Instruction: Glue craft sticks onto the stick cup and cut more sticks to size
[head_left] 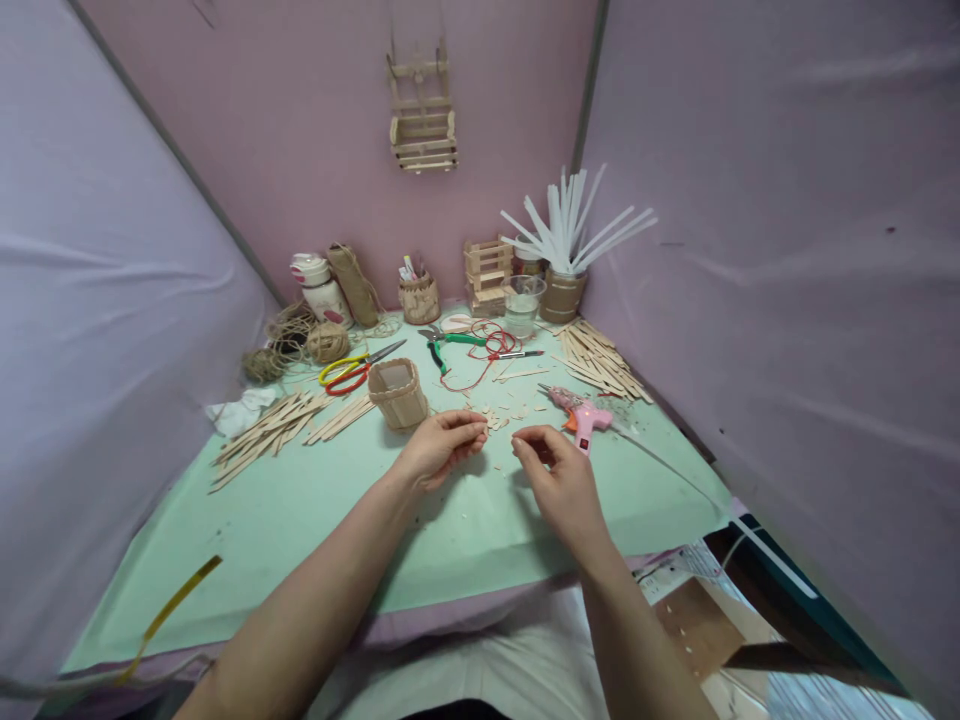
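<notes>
My left hand [448, 448] hovers over the mint-green table with thumb and fingertips pinched together. Anything between them is too small to make out. To its right, a short gap away, my right hand [556, 482] is curled, thumb and forefinger tips meeting; whatever they hold, if anything, cannot be seen. Small wood chips [496, 418] lie scattered just beyond both hands. A small basket of craft sticks [397, 395] stands upright behind my left hand. Close to my right hand lies a pink glue gun [589, 420], its nozzle pointing left.
Stick piles lie left [266, 435] and right [600, 360]. Scissors [352, 372], green-handled pruners [450, 340] and tangled red string [499, 342] lie mid-table. Along the back stand twine balls [328, 342], a pen holder [419, 299], a clear cup [523, 308] and white glue sticks [566, 225].
</notes>
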